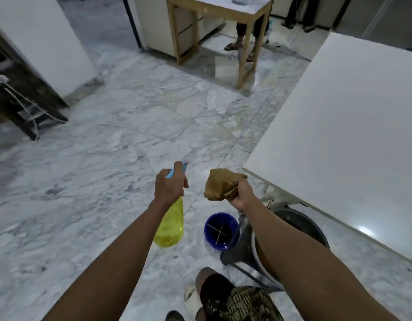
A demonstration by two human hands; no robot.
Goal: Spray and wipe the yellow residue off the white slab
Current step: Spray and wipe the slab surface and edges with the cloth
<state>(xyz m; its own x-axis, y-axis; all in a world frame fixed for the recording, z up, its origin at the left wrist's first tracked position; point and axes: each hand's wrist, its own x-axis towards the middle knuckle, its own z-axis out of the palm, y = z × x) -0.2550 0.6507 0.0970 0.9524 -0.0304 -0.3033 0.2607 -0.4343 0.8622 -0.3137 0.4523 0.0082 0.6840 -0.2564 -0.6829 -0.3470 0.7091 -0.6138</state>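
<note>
My left hand (169,185) grips the neck of a yellow spray bottle (170,224) with a blue trigger head, the bottle hanging down below the fist over the floor. To its right, my right hand (243,192) holds a crumpled brown cloth (221,187) at about the same height. The white slab (346,126) lies flat on the right, its near corner just right of the cloth. Neither hand is over the slab. No yellow residue shows on the part of the slab in view.
A blue bucket (221,230) stands on the marble floor under my hands, beside a dark basin (302,225) and a stool under the slab. A wooden table (221,10) with a person's legs behind it stands far ahead. A white panel (38,40) leans at the left.
</note>
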